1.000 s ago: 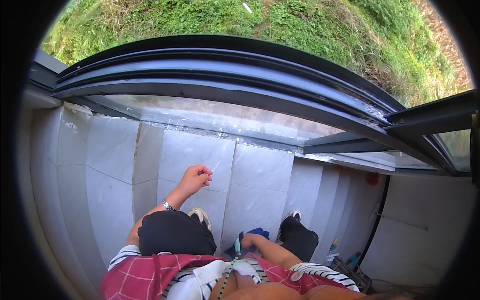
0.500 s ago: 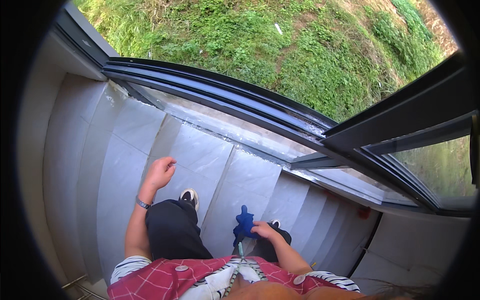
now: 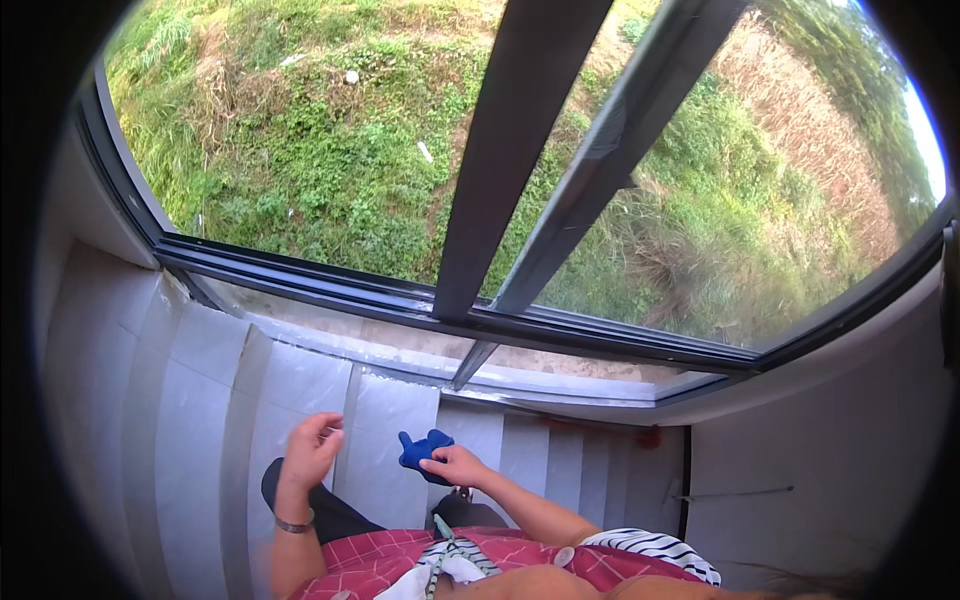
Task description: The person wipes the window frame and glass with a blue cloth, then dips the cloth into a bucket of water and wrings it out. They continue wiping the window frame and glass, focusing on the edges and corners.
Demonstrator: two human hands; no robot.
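My right hand (image 3: 457, 466) grips a bunched blue cloth (image 3: 427, 455) in front of my waist, thumb and fingers closed on its near right side. A short tip of the cloth sticks up at its left; its exact kind does not show. Off to the left, my left hand (image 3: 311, 450) hangs in the air with loosely bent fingers, thumb apart, and nothing visible in it. A bracelet or watch band (image 3: 295, 525) circles that wrist. Both hands are over pale tiled stairs (image 3: 388, 408), and my legs are partly in view below them.
A dark-framed window (image 3: 525, 150) stands along the far side, its left part open to a grassy slope (image 3: 330, 160). Its sill (image 3: 560, 385) borders the steps. More steps (image 3: 570, 450) run right to a pale wall (image 3: 800, 450) with a thin rod (image 3: 740, 493).
My view has turned right and upward, so more of the window shows. The blue cloth, still in my right hand, is more bunched up. My left hand stays raised and empty.
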